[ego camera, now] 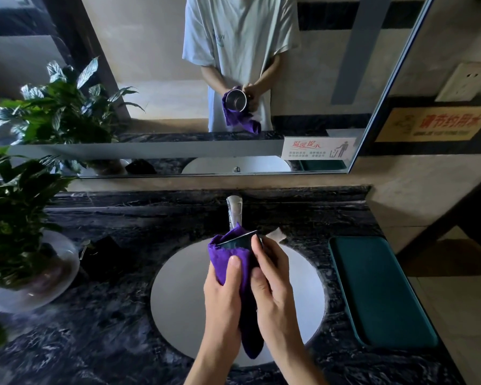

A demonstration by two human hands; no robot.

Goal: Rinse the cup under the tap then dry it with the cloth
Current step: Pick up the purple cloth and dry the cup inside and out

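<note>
A dark metal cup (240,241) is held over the white sink (178,295), tilted with its mouth facing away toward the mirror. A purple cloth (222,259) wraps its left side and hangs down between my wrists. My left hand (224,295) presses the cloth against the cup, thumb on top. My right hand (272,276) grips the cup's right side, fingers at its rim. The chrome tap (233,211) stands just behind the cup; no water is seen running. The mirror reflects the cup's shiny inside.
A potted plant in a glass bowl (31,273) stands on the dark marble counter (109,343) at the left. A green mat (378,290) lies right of the sink. The mirror (156,79) and wall signs are behind.
</note>
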